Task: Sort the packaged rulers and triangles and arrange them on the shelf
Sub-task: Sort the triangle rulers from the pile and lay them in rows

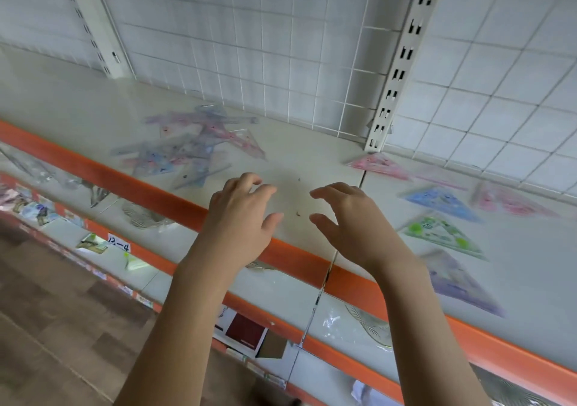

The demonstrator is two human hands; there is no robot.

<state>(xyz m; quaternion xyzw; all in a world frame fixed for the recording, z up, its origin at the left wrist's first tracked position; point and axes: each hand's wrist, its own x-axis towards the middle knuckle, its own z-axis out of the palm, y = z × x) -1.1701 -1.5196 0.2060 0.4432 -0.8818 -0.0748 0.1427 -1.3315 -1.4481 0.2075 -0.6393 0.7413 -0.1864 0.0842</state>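
A jumbled pile of packaged rulers and triangles [190, 146], pink and blue, lies on the white shelf [299, 159] to the left of centre. On the right, separate triangle packs are laid out: pink [379, 163], blue [443, 201], another pink [505, 201], green [443, 232] and purple [462, 284]. My left hand [242, 215] and my right hand [352, 221] hover above the bare middle of the shelf, fingers loosely curled, holding nothing. The picture is motion-blurred.
An orange strip [175, 199] runs along the shelf's front edge. A white wire grid [281, 46] and a slotted upright [396, 71] back the shelf. Lower shelves hold clear packs [371, 324], cards and a dark red booklet [245, 330]. Wood-look floor lies at the lower left.
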